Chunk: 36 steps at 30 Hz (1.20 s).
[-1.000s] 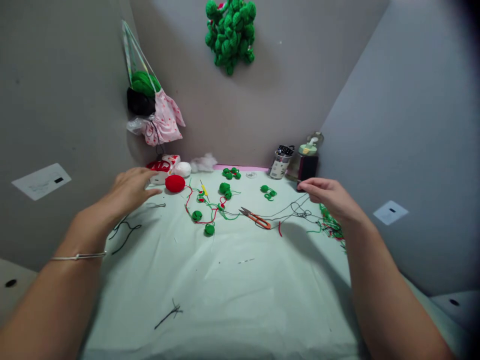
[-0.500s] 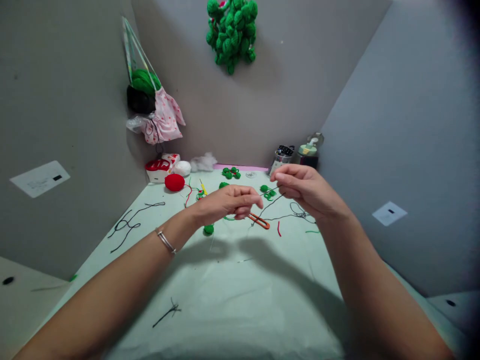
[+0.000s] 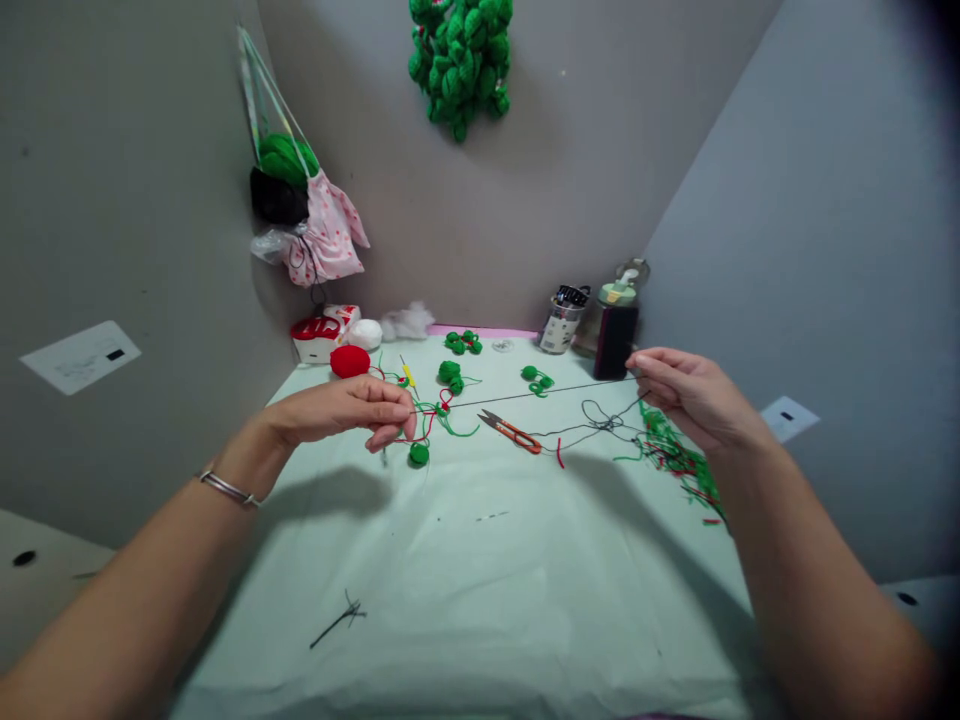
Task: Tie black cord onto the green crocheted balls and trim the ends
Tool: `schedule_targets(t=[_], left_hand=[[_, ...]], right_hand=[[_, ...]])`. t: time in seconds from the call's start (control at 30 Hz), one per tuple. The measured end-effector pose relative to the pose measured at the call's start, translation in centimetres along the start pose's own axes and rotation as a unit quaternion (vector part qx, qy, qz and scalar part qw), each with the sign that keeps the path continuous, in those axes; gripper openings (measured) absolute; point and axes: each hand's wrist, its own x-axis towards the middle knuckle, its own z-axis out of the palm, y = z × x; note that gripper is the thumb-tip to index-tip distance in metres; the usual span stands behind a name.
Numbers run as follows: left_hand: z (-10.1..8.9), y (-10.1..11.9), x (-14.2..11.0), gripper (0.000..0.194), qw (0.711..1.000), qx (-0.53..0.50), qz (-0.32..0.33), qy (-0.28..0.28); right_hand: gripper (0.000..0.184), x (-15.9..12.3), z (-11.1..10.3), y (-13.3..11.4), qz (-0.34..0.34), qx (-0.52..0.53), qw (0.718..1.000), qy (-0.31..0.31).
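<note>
A thin black thread (image 3: 525, 395) runs taut above the table between my two hands. My left hand (image 3: 352, 408) pinches one end, over the left middle of the table. My right hand (image 3: 679, 392) has its fingers closed on the other end, higher and to the right. Beneath the thread lie orange-handled thread snips (image 3: 514, 432), blades pointing left. Behind them are green crocheted pieces (image 3: 450, 375) and red and green yarn strands. A loose tangle of black thread (image 3: 606, 425) rests left of my right hand, with a strand leading toward that hand.
A red yarn ball (image 3: 349, 361), a white ball (image 3: 365, 334) and stuffing (image 3: 409, 322) sit at the back left. A can (image 3: 561, 325) and a dark phone-like slab (image 3: 616, 342) stand at the back right. Yarn scraps (image 3: 679, 455) are heaped at right. A black thread bundle (image 3: 337, 620) lies in front.
My hands have moved apart, the left one leftward and the right one rightward, drawing the black thread out straight between them. The snips and yarn scraps have come into fuller view.
</note>
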Motion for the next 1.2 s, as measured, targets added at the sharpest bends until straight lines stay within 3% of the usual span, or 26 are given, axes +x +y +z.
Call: schedule_targets(t=[0.07, 0.13, 0.2, 0.27, 0.37, 0.5, 0.53, 0.57, 0.63, 0.73, 0.8, 0.83, 0.97, 1.07, 1.2], left_hand=[[-0.2, 0.1, -0.2, 0.025, 0.999, -0.027, 0.018, 0.034], [-0.9, 1.0, -0.6, 0.026, 0.988, -0.077, 0.067, 0.116], [-1.9, 2.5, -1.3, 0.02, 0.956, -0.136, 0.144, 0.218], [-2.9, 4.6, -2.3, 0.017, 0.913, -0.192, 0.219, 0.286], [-4.1, 7.3, -3.9, 0.036, 0.874, -0.247, 0.277, 0.314], [-4.6, 8.5, -5.3, 0.042, 0.851, -0.255, 0.298, 0.349], [-4.6, 8.5, -5.3, 0.042, 0.85, -0.246, 0.299, 0.357], [-4.6, 8.4, -5.3, 0.041, 0.852, -0.236, 0.296, 0.361], [-4.5, 8.0, -4.9, 0.038, 0.862, -0.218, 0.284, 0.358], [-4.0, 7.7, -3.9, 0.031, 0.879, -0.19, 0.269, 0.345], [-3.5, 7.7, -3.5, 0.032, 0.889, -0.173, 0.262, 0.332], [-3.1, 7.9, -3.4, 0.033, 0.893, -0.167, 0.262, 0.326], [-1.7, 8.4, -4.4, 0.04, 0.901, -0.138, 0.278, 0.302], [-1.1, 8.3, -6.0, 0.035, 0.909, -0.097, 0.303, 0.27], [-0.8, 7.3, -8.1, 0.018, 0.908, -0.078, 0.324, 0.252]], right_hand=[[0.028, 0.1, -0.2, 0.3, 0.01, -0.013, 1.0, -0.003], [0.03, 0.1, -0.4, 0.3, 0.004, -0.043, 0.999, 0.019], [0.029, -0.1, -1.0, 0.1, -0.014, -0.105, 0.992, 0.067], [0.024, -0.4, -2.1, 0.1, -0.021, -0.191, 0.974, 0.116], [0.02, -0.8, -4.3, 0.8, 0.009, -0.364, 0.919, 0.155], [0.027, -1.1, -6.9, 2.5, 0.053, -0.615, 0.776, 0.13], [0.025, -1.0, -7.0, 2.9, 0.056, -0.646, 0.753, 0.114], [0.021, -1.0, -6.9, 3.3, 0.051, -0.66, 0.743, 0.095], [0.021, -0.9, -5.5, 3.7, 0.022, -0.653, 0.754, 0.06], [0.025, -1.1, -1.1, 3.6, -0.038, -0.57, 0.821, -0.015], [0.029, -1.4, 3.1, 3.0, -0.086, -0.471, 0.867, -0.138], [0.031, -1.5, 5.4, 2.6, -0.104, -0.427, 0.877, -0.193], [0.027, -0.5, 15.6, 1.3, -0.19, -0.325, 0.886, -0.269], [0.016, 1.5, 23.6, 1.2, -0.25, -0.274, 0.874, -0.315], [0.012, 3.3, 33.3, 2.4, -0.235, -0.326, 0.852, -0.335]])
